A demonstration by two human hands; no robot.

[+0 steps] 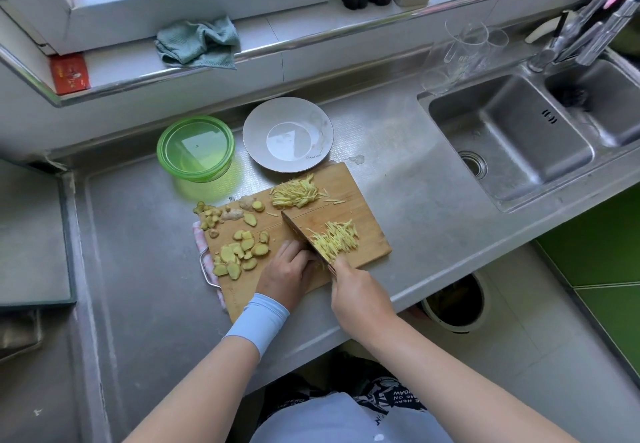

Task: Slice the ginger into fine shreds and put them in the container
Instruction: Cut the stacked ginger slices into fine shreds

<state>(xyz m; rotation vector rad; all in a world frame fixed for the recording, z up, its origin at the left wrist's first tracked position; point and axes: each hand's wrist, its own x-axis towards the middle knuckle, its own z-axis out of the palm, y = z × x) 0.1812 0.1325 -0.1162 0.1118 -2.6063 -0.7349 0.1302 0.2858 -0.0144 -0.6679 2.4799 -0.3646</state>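
Knife [302,233] on board [360,193], right grip [356,299] wrapped round its handle, shreds [337,240] beside the blade, left grip [289,266] curled against it, contents impossible to tell

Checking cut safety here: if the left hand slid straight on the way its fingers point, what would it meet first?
The knife blade, seemingly right at the left hand's fingertips; whether they touch it is unclear from above.

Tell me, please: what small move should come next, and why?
Probably another thin cut: the right hand holds the knife beside the left hand, shreds lie by the blade, and many ginger slices wait uncut on the cutting board.
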